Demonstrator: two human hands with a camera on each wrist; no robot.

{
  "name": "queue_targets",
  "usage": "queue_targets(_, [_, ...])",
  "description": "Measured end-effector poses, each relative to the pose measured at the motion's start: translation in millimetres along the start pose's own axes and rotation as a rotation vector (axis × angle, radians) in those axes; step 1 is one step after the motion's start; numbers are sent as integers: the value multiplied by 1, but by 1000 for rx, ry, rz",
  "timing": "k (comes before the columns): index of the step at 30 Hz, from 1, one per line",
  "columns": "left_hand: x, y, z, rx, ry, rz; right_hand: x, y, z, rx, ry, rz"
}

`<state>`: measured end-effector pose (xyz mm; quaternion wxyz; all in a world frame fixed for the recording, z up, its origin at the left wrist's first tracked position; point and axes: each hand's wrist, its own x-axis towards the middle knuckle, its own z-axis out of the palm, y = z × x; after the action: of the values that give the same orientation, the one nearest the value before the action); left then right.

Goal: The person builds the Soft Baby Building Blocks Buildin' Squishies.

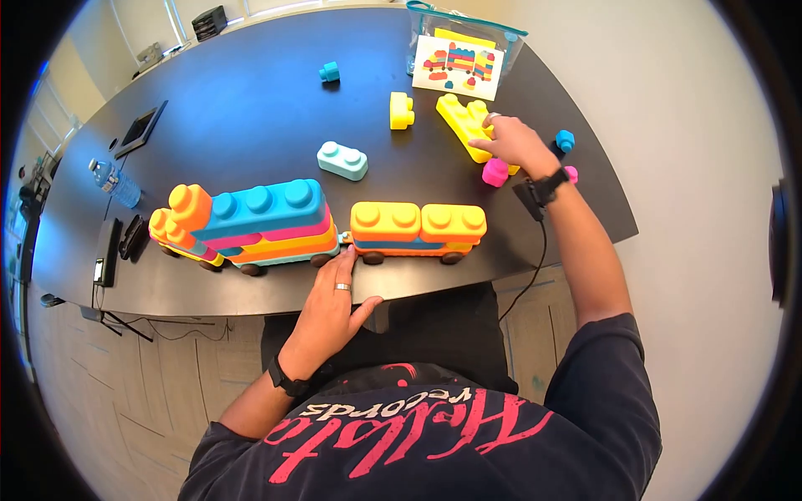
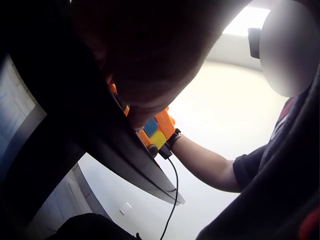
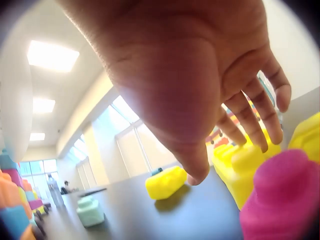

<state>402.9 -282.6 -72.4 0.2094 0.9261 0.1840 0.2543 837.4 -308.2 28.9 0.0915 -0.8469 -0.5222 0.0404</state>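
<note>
A train of toy building blocks stands along the near table edge, with a tall wagon point(image 1: 271, 230) to the left and a lower orange-topped wagon point(image 1: 418, 230) to the right. My left hand point(image 1: 326, 313) lies at the edge, its straight fingertips right at the joint between these wagons. Over to the right, my right hand point(image 1: 518, 142) reaches above a long yellow block point(image 1: 455, 125), fingers spread and reaching down to it. In the right wrist view the thumb stands apart from the fingers. A pink block point(image 3: 277, 195) sits close below that hand.
Further blocks lie around: a small yellow one point(image 1: 401, 111), a mint one point(image 1: 342, 160), a teal one point(image 1: 330, 72) and a blue one point(image 1: 565, 140). A picture card point(image 1: 458, 68) leans on a clear zip bag point(image 1: 510, 37). A water bottle point(image 1: 117, 184) stands far left.
</note>
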Motion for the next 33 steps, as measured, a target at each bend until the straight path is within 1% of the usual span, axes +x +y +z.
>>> queue_targets(2, [-1,1,1,-10,10,3,10,-24,11,-248,-2,96])
queue_targets(5, [-1,2,-1,-13,11,3,28,-22,26,-280,-8,105])
queue_targets(10, [0,3,-2,-5,3,4,28,-10,23,-204,-4,67])
queue_targets(12, [0,3,-2,5,-8,8,17,-16,16,-164,76,91])
queue_targets(13, [0,3,-2,-11,-1,8,18,-11,12,-162,74,90])
queue_targets(15, [-2,1,-1,-15,12,-3,33,7,-1,-11,118,128])
queue_targets(16, [-1,1,-1,-13,11,0,40,8,-13,52,20,137])
queue_targets(17, [-2,1,0,-13,9,5,50,8,-16,52,8,35])
queue_targets(18, [-2,1,0,-7,8,4,61,6,-16,128,-38,5])
queue_targets(19, [-3,1,1,-5,8,3,64,-15,-22,204,-82,-24])
queue_targets(20, [-3,0,1,-3,9,3,69,-36,-22,209,-77,-26])
queue_targets(22, [-3,1,1,-1,3,0,79,-74,-20,248,-189,-101])
queue_targets(23, [-2,0,1,-6,-2,-7,96,-84,-22,95,-297,-65])
queue_targets(25, [-1,0,0,-11,-1,7,105,-80,-37,30,-193,-39])
queue_targets(27, [-4,0,2,-23,8,-2,135,-36,-52,-131,-54,18])
queue_targets(29, [-4,-3,2,-39,21,26,144,17,-52,-251,64,69])
queue_targets(31, [-5,-2,1,-35,13,24,130,36,-54,-281,-156,220])
queue_targets(33, [-4,-3,0,-27,12,36,119,50,-40,-198,-73,90])
